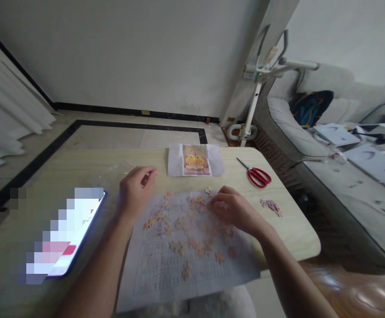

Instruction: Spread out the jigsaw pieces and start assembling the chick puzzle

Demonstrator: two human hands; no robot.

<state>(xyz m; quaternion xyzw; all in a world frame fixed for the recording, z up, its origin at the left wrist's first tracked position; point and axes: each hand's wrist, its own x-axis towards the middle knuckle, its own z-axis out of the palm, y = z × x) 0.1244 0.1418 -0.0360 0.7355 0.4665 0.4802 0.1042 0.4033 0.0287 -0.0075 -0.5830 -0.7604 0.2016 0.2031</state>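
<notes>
Several small pink and orange jigsaw pieces (pixel 192 240) lie scattered on a white gridded sheet (pixel 166 274) spread on a pale wooden table (pixel 80 168). My left hand (pixel 134 192) hovers over the sheet's upper left corner, its thumb and forefinger pinched together on what looks like a small piece. My right hand (pixel 234 210) rests palm down on the sheet's upper right, fingertips on a piece there. A reference picture (pixel 195 160) of a yellow figure on pink lies beyond the sheet.
Red-handled scissors (pixel 258 176) lie at the table's far right. A small clump of joined pieces (pixel 272 206) sits right of the sheet. A lit phone (pixel 73 238) rests at the left. A grey sofa (pixel 328 132) with papers stands to the right.
</notes>
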